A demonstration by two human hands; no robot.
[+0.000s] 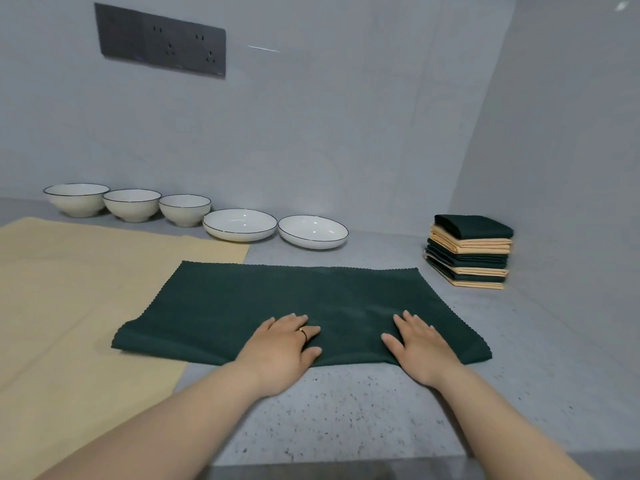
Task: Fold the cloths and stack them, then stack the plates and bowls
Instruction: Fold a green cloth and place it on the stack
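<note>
Dark green cloth (pixel 294 306): lies at the middle of the worktop (pixel 346 410), folded double, with the fold toward the near edge and the scalloped edges toward the far edge. Its left end overlaps the right margin of a pale yellow cloth (pixel 86 289), which is spread flat over the left part of the worktop.

Left hand (pixel 280 348): flat, fingers straight and together, pressing on the cloth at the fold; a ring (pixel 304 332) is on one finger.

Right hand (pixel 420 348): flat, fingers straight and slightly spread, pressing on the same fold just right of the left hand, the two apart.

Stack of folded cloths (pixel 471 252): far right corner, dark green and yellow layers, a dark green one on top.

Three white bowls (pixel 132 204): upright in a row along the far edge, left side; their insides are mostly hidden.

Two white plates (pixel 239 225): just right of the bowls, side by side, insides showing plain white.

Socket panel (pixel 161 41): on the back wall.
</note>
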